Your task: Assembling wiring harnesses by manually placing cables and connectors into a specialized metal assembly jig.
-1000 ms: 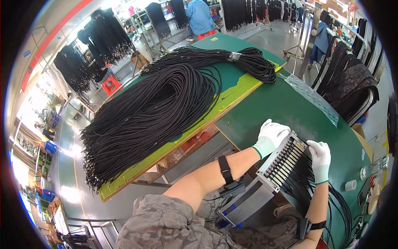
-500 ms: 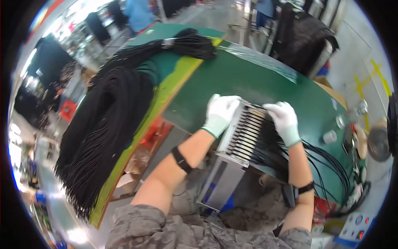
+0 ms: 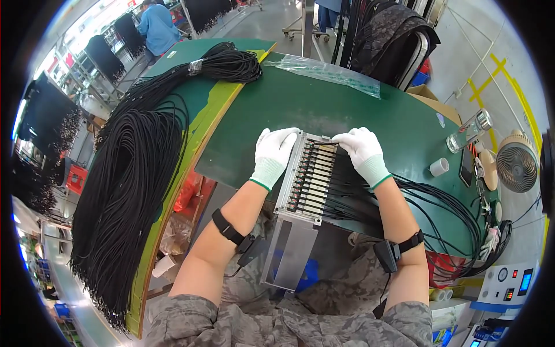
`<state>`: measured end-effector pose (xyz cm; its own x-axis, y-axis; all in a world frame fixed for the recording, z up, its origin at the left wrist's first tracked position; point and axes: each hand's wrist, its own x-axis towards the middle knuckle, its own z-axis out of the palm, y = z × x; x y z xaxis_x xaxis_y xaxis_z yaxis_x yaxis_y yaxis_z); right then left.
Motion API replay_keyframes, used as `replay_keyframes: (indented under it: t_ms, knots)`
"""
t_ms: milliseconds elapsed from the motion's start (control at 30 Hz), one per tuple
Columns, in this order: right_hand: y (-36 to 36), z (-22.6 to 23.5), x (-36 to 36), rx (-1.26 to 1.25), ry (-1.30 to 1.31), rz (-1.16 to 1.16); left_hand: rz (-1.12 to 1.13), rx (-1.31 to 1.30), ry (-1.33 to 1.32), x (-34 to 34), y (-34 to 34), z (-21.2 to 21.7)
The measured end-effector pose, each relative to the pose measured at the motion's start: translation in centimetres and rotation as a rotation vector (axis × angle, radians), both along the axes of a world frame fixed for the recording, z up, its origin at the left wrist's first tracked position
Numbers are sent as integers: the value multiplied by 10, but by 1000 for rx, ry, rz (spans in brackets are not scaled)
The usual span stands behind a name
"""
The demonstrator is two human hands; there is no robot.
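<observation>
Biggest risk: the jig [image 3: 309, 185] is only half supported by the green table [image 3: 358, 110]; its near end hangs over the lap, so a slip of either hand could tip it off. Left hand [image 3: 274, 155] is laid flat on the jig's left rail, right hand [image 3: 361, 153] is pressed on its far right corner; hands apart, nothing clamped. Cables [image 3: 428, 199] seated in the slots trail right and loop off the table edge; a snag there could pull them out of the slots.

Around: large cable bundle [image 3: 130, 191] on the yellow-edged board at left, plastic bag [image 3: 329, 72] far, bottle [image 3: 468, 130] and tape roll [image 3: 439, 166] right, fan [image 3: 516, 165] beyond. Nothing is seen blocking the hands.
</observation>
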<state>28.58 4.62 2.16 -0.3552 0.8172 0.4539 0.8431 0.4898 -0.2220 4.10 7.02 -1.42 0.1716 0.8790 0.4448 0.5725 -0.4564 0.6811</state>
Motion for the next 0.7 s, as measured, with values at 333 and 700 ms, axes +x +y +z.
replay_keyframes:
  t_ms: [333, 700]
  knots:
    - [-13, -2, -6, 121, -192, 28, 29, -18, 63, 12, 2, 3]
    - [-82, 37, -47, -25, -50, 206, -13, -57, 9, 1, 4, -9]
